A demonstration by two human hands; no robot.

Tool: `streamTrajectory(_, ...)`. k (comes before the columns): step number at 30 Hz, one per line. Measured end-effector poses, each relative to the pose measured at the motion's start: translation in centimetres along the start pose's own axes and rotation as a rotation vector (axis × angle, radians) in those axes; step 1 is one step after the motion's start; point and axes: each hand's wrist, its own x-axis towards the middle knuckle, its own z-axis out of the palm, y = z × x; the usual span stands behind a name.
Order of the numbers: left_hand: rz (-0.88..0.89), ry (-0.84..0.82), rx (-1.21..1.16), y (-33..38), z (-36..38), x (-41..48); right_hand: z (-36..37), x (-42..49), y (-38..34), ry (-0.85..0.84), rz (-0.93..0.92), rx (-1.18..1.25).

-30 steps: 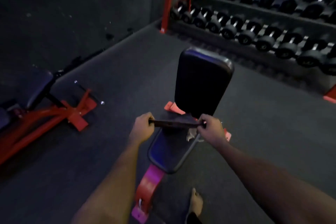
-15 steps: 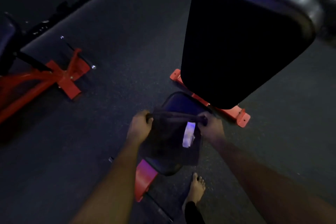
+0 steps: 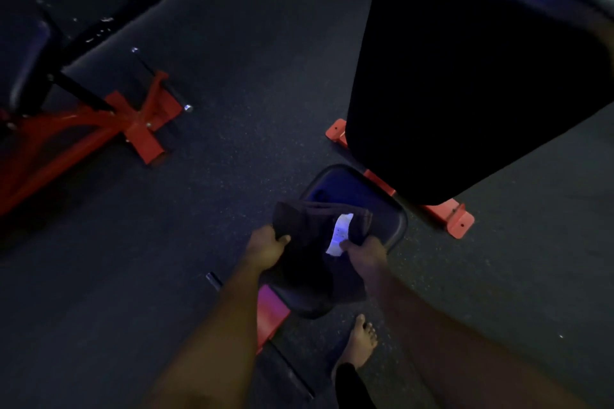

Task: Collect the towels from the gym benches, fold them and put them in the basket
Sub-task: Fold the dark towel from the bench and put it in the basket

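**A:** Which step is this?

**B:** Folding, I'd say. A dark towel [image 3: 315, 242] is held over the seat pad [image 3: 375, 209] of an adjustable bench [image 3: 465, 76], the backrest raised steeply behind it. The left hand [image 3: 265, 247] has its fingers clamped on the towel's left edge, the right hand [image 3: 363, 251] is pinched on the right edge beside a white care label [image 3: 339, 236], and the cloth hangs doubled between them (the upper edge looks like a fold line, though the dim light makes the layers hard to count).

**A:** Is it resting on the pad?

**B:** I cannot tell. Its lower part drapes in front of the seat and may touch it.

**A:** And the basket?

**B:** Not in view. Only the rubber floor [image 3: 232, 176], a second bench with a red frame [image 3: 99, 129] well off to the left, and a bare foot [image 3: 360, 342] below.

**A:** So next?

**B:** Probably another fold: bring the two hands together so the edges meet squarely, keeping the label tucked inside, or lay the towel flat on the seat to smooth it. Then the basket must be found.
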Motion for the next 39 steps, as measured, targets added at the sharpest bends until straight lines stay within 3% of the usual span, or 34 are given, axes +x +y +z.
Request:
streamTrajectory(9, 0.073, 0.347, -0.339, -9.1, -12.3, -14.6, 3.9, -16.1, -6.3, -0.066, -0.373, 0.022)
streamTrajectory(15, 0.025, 0.57, -0.517, -24.4, -16.8, -28.9, 14.0, -32.3, -5.5, -0.198, -0.596, -0.109)
streamTrajectory(22, -0.18, 0.798, -0.713, -46.3, -16.1, -46.3, 28.9, -50.9, 1.9, -0.414, -0.761, -0.315)
streamTrajectory(29, -0.472, 1.007, -0.859, -66.2, -9.7, -60.1, 44.6, -65.9, 11.6, -0.685, -0.932, -0.595)
streamTrajectory(34, -0.671, 1.125, -0.98, -79.4, -3.7, -68.6, 57.0, -74.8, 21.2, -0.911, -0.948, -0.781)
streamTrajectory(39, -0.877, 1.088, -1.012, -91.2, 0.1, -74.1, 67.7, -81.3, 30.4, -1.083, -0.869, -0.869)
